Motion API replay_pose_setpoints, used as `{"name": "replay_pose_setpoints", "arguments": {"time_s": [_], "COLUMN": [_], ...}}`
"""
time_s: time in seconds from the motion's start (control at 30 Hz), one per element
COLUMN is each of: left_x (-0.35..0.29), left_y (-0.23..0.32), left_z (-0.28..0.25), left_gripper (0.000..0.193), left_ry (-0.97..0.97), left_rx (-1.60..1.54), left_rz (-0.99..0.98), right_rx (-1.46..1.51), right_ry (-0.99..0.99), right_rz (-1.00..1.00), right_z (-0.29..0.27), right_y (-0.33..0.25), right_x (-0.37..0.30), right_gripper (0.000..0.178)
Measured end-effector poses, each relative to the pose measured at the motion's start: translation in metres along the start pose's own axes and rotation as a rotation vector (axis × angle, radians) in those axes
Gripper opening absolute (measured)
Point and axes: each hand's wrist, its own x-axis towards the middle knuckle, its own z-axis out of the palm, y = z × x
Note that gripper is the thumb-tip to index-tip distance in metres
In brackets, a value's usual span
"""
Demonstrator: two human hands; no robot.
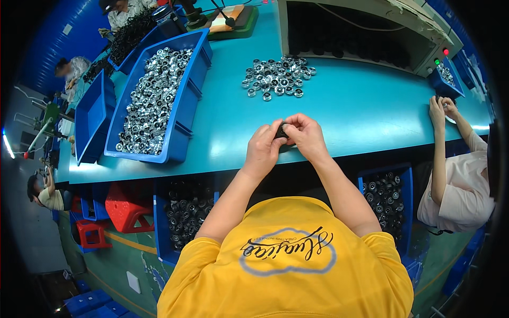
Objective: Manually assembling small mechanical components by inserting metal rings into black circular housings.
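Observation:
Over the near edge of the teal table (228, 127), my left hand (262, 147) and my right hand (308, 139) meet, fingers closed around a small black round part (281, 130). My fingers cover much of it, so its exact kind does not show. Beyond my hands lies a loose pile of small clear-and-silver wheels with dark centres (275, 78). To the left, a long blue bin (183, 139) is filled with more of these wheels.
An empty-looking blue bin (98, 119) leans at the far left. Below the table edge stand two blue bins of black wheels (384, 197). A box-like machine (283, 32) with a dark opening occupies the back right. A co-worker (456, 180) sits at right; red stools (124, 204) stand left.

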Motion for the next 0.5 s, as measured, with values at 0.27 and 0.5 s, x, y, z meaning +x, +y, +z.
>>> {"name": "replay_pose_setpoints", "arguments": {"time_s": [0.27,0.5], "left_x": [0.0,0.0], "left_y": [-0.01,-0.009], "left_z": [0.001,0.0], "left_gripper": [0.047,0.05], "left_ry": [-0.039,-0.062], "left_rx": [-0.556,-0.758], "left_rz": [-0.316,-0.411], "right_rx": [0.264,0.277], "right_ry": [-0.079,-0.1], "right_rz": [0.064,0.122], "right_z": [-0.004,-0.001], "right_y": [-0.01,-0.014], "right_x": [-0.005,-0.001], "right_gripper": [0.024,0.024]}}
